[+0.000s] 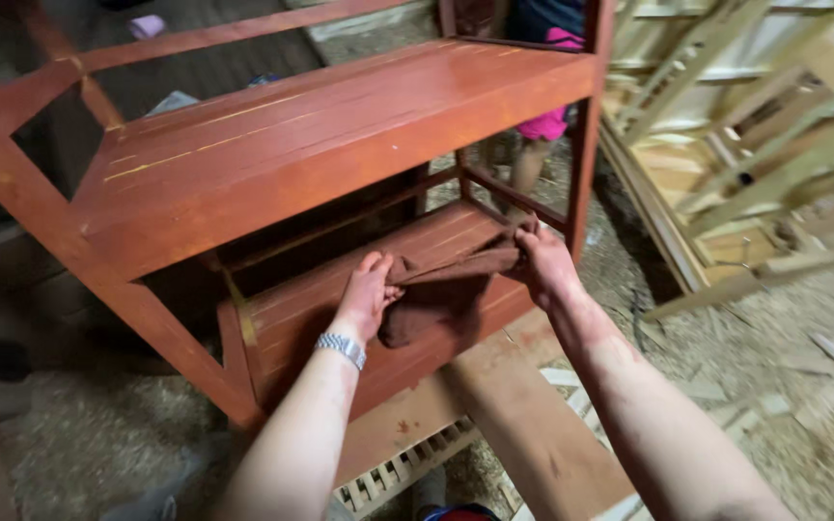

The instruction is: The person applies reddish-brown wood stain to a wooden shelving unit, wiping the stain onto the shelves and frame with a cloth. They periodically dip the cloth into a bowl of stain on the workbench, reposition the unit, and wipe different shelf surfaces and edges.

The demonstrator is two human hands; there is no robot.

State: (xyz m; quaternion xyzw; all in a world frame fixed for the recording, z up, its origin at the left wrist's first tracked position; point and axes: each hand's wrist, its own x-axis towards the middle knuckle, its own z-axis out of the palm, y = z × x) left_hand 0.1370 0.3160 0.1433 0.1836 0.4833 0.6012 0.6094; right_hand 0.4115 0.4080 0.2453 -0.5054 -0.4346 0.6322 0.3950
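Your left hand (367, 289) has its fingers closed on the near-left end of a brown cloth (436, 294); your right hand (544, 265) grips the far-right end, fingers shut on it. Cloth pulled taut between them, the middle sagging over the front edge of the lower shelf (301, 309). Metal watch (342, 348) on the left wrist. Both forearms smeared reddish. The shelf belongs to a red-brown wooden rack (320, 135), wide top board above and to the left. Bare pale wooden frames (755, 145) lean at right. Sawdust covers the floor (774, 386). Someone's legs in pink shorts (544, 123) stand behind the rack, far side.
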